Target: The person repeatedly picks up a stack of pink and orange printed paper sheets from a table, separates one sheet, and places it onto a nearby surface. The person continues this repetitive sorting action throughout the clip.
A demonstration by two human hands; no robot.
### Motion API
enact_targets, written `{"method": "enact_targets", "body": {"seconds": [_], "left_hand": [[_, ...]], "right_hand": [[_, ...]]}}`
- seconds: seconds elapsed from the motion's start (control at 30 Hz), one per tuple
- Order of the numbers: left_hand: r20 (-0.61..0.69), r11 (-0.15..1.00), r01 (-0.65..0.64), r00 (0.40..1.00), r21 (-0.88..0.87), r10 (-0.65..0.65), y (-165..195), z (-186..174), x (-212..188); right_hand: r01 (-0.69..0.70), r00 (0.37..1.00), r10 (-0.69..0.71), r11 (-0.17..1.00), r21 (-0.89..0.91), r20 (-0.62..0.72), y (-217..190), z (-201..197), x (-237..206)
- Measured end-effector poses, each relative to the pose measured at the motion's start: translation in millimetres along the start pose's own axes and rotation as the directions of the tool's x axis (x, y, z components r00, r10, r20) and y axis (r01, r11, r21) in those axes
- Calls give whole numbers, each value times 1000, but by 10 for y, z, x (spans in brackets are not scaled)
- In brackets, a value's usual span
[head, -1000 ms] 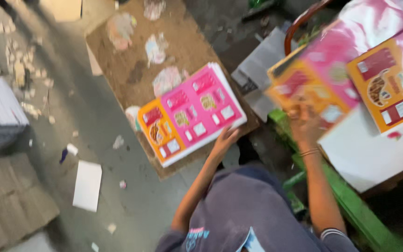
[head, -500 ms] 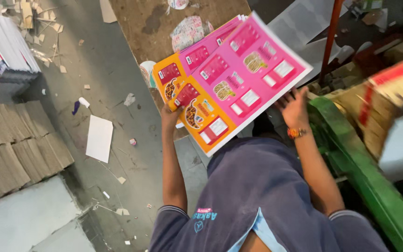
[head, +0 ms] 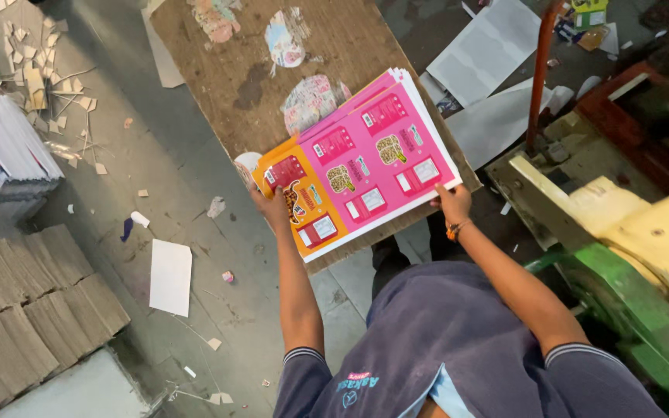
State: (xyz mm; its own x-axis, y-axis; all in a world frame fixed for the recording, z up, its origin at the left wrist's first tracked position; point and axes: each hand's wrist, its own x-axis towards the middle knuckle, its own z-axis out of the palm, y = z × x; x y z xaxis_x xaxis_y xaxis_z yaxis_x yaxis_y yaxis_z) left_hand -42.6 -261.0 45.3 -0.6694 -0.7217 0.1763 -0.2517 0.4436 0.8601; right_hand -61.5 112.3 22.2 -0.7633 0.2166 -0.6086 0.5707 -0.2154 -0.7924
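Observation:
A stack of pink and orange printed sheets (head: 361, 162) lies at the near end of a brown board (head: 272, 54) in the head view. My left hand (head: 272, 207) grips the stack's orange near-left corner. My right hand (head: 452, 203) holds its near-right edge, with a band on the wrist. The sheets fan slightly at the far corner. Both arms reach forward over my blue shirt.
A green and cream machine (head: 621, 255) with a red upright bar (head: 540, 70) stands at the right. Stacks of brown card (head: 32, 302) and a pile of printed sheets (head: 1, 147) sit at the left. Paper scraps and a white sheet (head: 170, 276) litter the floor.
The stack has come down from the right onto the board. My left hand has shifted to its near-left corner and my right hand to its near-right edge.

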Motion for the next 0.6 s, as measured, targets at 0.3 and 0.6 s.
{"method": "enact_targets", "body": {"seconds": [0.3, 0.6], "left_hand": [[327, 767, -550, 829, 330, 453, 740, 1391, 205], [857, 706, -555, 495, 439, -144, 1665, 2435, 360]], "right_hand": [[-597, 791, 594, 802, -26, 146, 6, 22, 17], [-729, 618, 697, 681, -66, 363, -349, 244, 222]]}}
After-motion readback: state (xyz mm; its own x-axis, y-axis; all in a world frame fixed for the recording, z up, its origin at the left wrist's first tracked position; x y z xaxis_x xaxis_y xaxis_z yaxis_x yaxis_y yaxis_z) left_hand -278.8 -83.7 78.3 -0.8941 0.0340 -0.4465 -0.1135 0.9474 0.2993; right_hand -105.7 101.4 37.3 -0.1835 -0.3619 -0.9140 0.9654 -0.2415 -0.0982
